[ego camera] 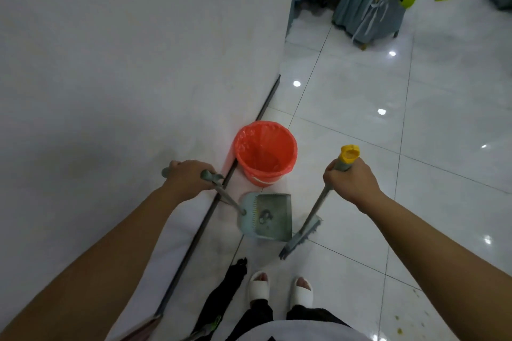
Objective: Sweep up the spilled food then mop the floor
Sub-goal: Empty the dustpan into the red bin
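L hand [191, 177] grips dustpan [277, 227], R hand [350, 181] broom [302, 237] | risk: I tip short of bin [266, 152] at 12 o'clock, mess back on floor [360, 108]

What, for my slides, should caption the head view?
Left hand holds dustpan, right hand broom, before orange bin.

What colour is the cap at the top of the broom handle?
Yellow cap, clearest in head view.

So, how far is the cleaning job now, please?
Some sweeping looks done: the dustpan holds a few scraps. In hand: the left hand holds the dustpan handle and the right hand grips the broom, beside the orange-lined bin, so emptying probably comes next. Left: yellowish spots lie on the tiles at lower right, and no mopping is visible yet.
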{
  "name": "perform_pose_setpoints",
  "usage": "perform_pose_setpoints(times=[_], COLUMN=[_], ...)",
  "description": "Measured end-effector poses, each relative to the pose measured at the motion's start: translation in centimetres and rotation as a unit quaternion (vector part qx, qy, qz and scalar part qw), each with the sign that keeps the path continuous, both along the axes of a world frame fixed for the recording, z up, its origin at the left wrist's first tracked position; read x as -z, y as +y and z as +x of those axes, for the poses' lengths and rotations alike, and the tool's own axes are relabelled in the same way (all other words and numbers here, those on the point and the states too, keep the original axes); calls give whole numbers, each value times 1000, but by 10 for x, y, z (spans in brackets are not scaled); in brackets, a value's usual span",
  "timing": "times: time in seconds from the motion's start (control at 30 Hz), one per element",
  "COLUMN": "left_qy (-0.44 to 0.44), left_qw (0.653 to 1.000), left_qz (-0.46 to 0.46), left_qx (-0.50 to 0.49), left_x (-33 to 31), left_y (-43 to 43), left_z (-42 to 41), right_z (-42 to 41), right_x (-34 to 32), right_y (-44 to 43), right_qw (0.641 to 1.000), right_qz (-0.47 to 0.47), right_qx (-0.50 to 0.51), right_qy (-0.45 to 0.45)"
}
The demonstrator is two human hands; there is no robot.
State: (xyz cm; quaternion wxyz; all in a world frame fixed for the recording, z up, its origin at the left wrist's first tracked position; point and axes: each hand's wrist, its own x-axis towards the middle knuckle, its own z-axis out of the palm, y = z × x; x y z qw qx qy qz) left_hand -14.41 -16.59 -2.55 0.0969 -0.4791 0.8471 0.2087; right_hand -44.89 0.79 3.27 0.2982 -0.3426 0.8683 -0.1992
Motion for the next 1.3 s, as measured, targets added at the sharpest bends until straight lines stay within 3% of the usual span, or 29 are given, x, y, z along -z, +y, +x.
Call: perform_pose_setpoints(times=[0.2, 0.4, 0.6, 0.8, 0.93, 1.07, 1.3], left_qy=[132, 271, 389, 428, 430, 469, 492], left_qw=[983, 936, 861, 788, 721, 582, 470], left_qz=[42, 83, 126, 150, 158, 203, 222], left_qx=[-123, -207, -304, -416, -520, -632, -698], left_x=[-14, -19, -30, -24, -9, 3, 13], left_y=[28, 56, 91, 137, 171, 188, 201], left_z=[40, 68, 79, 84, 90, 100, 96], right_z=[-10, -20, -20, -5, 6, 19, 39], right_x=[24, 47, 61, 68, 70, 70, 67], right_y=[37, 91, 114, 113, 108, 101, 82], right_qw=[997, 989, 984, 985, 986, 988, 994], right_qz=[18, 40, 59, 52, 51, 43, 33], right_qx=[44, 115, 157, 164, 157, 145, 100], right_qy=[54, 82, 63, 29, 5, -8, -14])
